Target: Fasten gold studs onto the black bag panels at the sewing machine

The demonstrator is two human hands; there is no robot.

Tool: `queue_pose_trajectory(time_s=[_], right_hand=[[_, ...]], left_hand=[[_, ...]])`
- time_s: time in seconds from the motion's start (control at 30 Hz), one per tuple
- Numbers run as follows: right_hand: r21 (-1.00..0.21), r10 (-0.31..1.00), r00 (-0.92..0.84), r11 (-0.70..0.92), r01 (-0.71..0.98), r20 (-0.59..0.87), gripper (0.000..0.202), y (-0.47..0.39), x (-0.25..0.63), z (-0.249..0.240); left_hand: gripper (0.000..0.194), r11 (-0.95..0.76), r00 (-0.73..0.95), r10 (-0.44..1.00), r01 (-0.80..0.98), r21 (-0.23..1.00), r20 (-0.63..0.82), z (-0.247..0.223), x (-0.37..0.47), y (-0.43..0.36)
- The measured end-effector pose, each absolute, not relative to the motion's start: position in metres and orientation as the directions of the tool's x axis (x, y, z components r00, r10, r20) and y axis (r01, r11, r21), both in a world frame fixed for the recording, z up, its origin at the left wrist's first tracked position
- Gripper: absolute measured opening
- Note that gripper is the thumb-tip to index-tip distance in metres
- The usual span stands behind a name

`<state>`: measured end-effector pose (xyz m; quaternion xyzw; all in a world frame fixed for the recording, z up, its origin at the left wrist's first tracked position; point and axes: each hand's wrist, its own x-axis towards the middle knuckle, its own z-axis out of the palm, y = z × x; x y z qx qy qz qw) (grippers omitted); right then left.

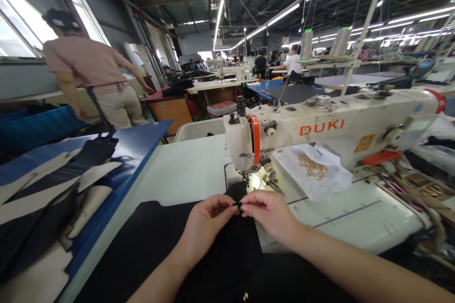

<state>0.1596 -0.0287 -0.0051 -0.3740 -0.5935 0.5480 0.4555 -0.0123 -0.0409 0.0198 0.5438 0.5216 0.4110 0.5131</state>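
Observation:
A large black fabric piece (152, 232) lies over the front of the pale sewing table, with a narrow end reaching toward the needle area of a white DUKI sewing machine (330, 123). My left hand (209, 218) pinches a small dark part of the black material between thumb and index finger. Close against it, my right hand (266, 210) pinches the same spot from the right. Both hands are just in front of the lit needle plate (254, 182). What exactly lies between the fingertips is too small to tell.
Gold-coloured metal pieces (313, 166) lie on white wrapping (334, 184) under the machine arm. At the left, a blue table (142, 144) bears black and beige cut pieces. A person (88, 64) stands behind it. Thread cones (306, 45) rise behind the machine.

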Motion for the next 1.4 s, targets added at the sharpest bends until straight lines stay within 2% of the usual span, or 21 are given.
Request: queue_pose_trajectory(time_s=[0.3,0.53,0.67,0.77,0.83,0.9,0.97,1.03,1.1,1.23,1.4], right_hand=[[-0.994,0.935,-0.339,0.086,-0.064,0.102,0.013,-0.030,0.160,-0.002],[-0.979,0.926,-0.344,0.191,0.075,0.154,0.009,-0.031,0.161,0.004],[-0.965,0.918,-0.362,0.223,0.136,0.161,0.010,-0.033,0.162,0.007],[-0.988,0.930,-0.360,0.119,0.096,0.077,0.009,-0.034,0.163,0.006],[-0.998,0.935,-0.355,0.007,0.066,-0.017,0.008,-0.035,0.164,0.006],[-0.996,0.931,-0.354,-0.069,0.062,-0.087,0.010,-0.036,0.167,0.006],[-0.991,0.923,-0.361,-0.115,0.074,-0.134,0.011,-0.037,0.172,0.009],[-0.980,0.907,-0.373,-0.170,0.104,-0.197,0.012,-0.036,0.178,0.012],[-0.961,0.888,-0.371,-0.228,0.157,-0.271,0.014,-0.033,0.183,0.017],[-0.930,0.867,-0.347,-0.294,0.222,-0.357,0.019,-0.015,0.183,0.024],[-0.902,0.835,-0.357,-0.336,0.272,-0.419,0.019,0.010,0.164,0.026]], left_hand=[[0.016,0.024,0.161,0.985,0.197,0.980,-0.056,0.023,-0.011,-0.043],[0.015,0.024,0.136,0.989,0.233,0.972,-0.056,0.022,-0.010,-0.044],[0.016,0.044,0.183,0.979,0.230,0.972,-0.088,0.021,-0.012,-0.042],[0.021,0.029,0.234,0.968,0.248,0.968,-0.089,0.021,-0.013,-0.040],[0.027,-0.038,0.210,0.977,0.313,0.949,-0.031,0.021,-0.013,-0.039],[0.034,-0.173,0.190,0.977,0.461,0.870,0.094,0.018,-0.013,-0.038],[0.041,-0.319,0.253,0.946,0.633,0.705,0.201,0.012,-0.011,-0.038],[0.047,-0.407,0.344,0.913,0.741,0.533,0.220,0.005,-0.009,-0.040],[0.049,-0.431,0.380,0.902,0.794,0.428,0.203,-0.001,-0.007,-0.043],[0.050,-0.436,0.381,0.899,0.827,0.354,0.217,-0.003,-0.005,-0.050],[0.053,-0.408,0.356,0.913,0.829,0.382,0.201,-0.001,-0.005,-0.053]])
